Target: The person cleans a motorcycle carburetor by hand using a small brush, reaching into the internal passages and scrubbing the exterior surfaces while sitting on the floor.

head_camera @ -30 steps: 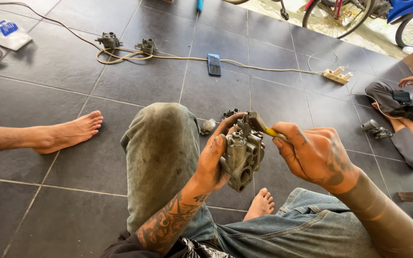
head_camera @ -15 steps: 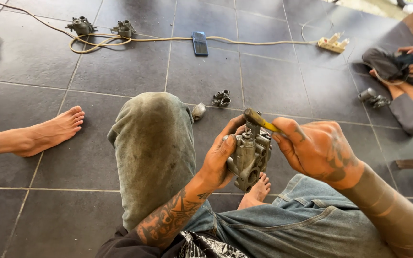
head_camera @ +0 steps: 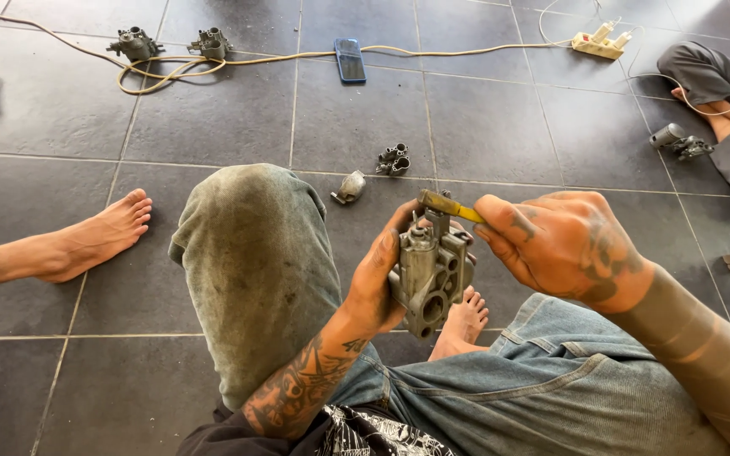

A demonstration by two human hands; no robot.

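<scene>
My left hand [head_camera: 376, 279] grips a grey metal carburetor body [head_camera: 428, 274], holding it upright above my lap. My right hand [head_camera: 566, 245] pinches a small yellow-handled tool [head_camera: 451, 206] whose dark tip rests on the top of the carburetor. Both hands are dirty with grease. My raised left knee in stained trousers [head_camera: 255, 253] sits just left of the hands, and my bare foot [head_camera: 465, 321] shows below the carburetor.
Two small metal parts [head_camera: 350, 187] [head_camera: 394, 158] lie on the dark tiles ahead. Farther off are two more carburetors [head_camera: 134, 42] [head_camera: 211, 42], a yellow cable, a phone [head_camera: 350, 59] and a power strip [head_camera: 601, 42]. Another person's foot [head_camera: 95, 236] lies left; a seated person [head_camera: 720, 93] is at right.
The view has tilted down and closer to the hands. The carburetor and tool stay held the same way, with the tool tip shifting slightly on the carburetor's top.
</scene>
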